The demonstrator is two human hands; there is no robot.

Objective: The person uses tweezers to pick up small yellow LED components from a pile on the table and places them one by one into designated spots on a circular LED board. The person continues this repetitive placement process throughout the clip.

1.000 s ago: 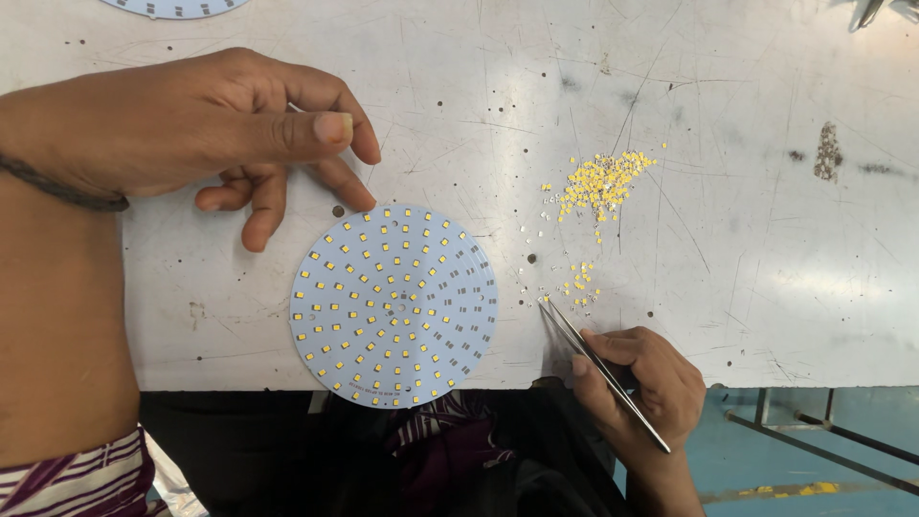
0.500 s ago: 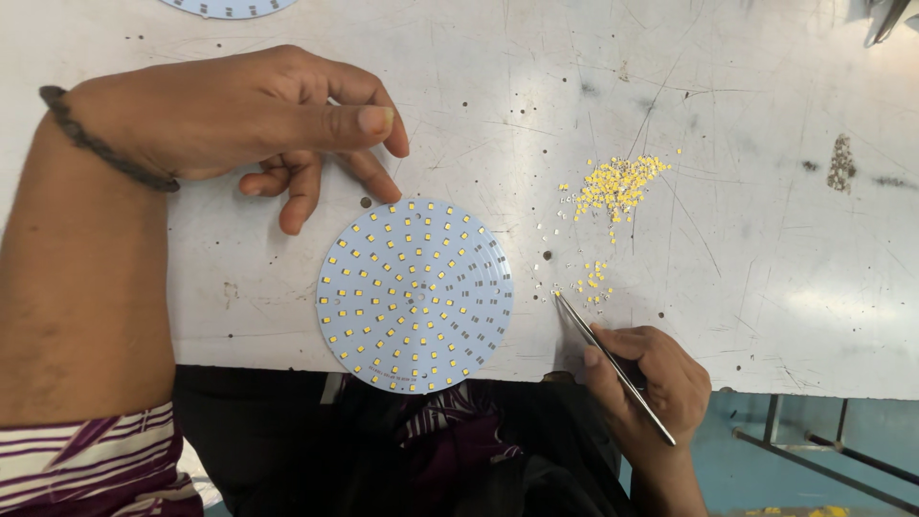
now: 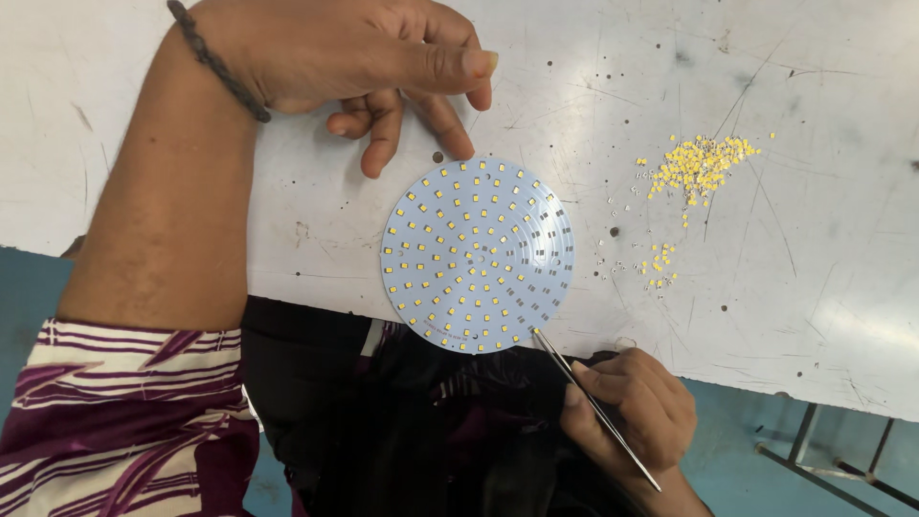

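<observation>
The left hand (image 3: pixel 373 57) is hovering over the white desk (image 3: pixel 814 249) at the upper left, palm down, with a dark braided band (image 3: pixel 215 59) sitting on the wrist; its grip is open and holding nothing, thumb stretched out flat toward the right, fingers curling downward. One fingertip (image 3: pixel 461 148) is coming down just beside the top rim of the round white LED board (image 3: pixel 477 255); contact cannot be confirmed. A striped purple-and-white sleeve (image 3: pixel 124 412) is showing at the lower left. The board is lying flat near the desk's front edge, its lower rim hanging slightly past that edge, its face carrying rings of small yellow chips, with a few bare pads showing on the right side. At the lower right, the right hand (image 3: pixel 632 407) is sitting below the desk edge, its grip pinching narrow on a pair of metal tweezers (image 3: pixel 593 407); the tweezer tip is pointing up-left and meeting the board's lower right rim. Farther right, a loose pile of yellow chips (image 3: pixel 699 165) is lying on the desk, with a smaller scatter (image 3: pixel 659 263) nearer the board, both apart from either hand.
</observation>
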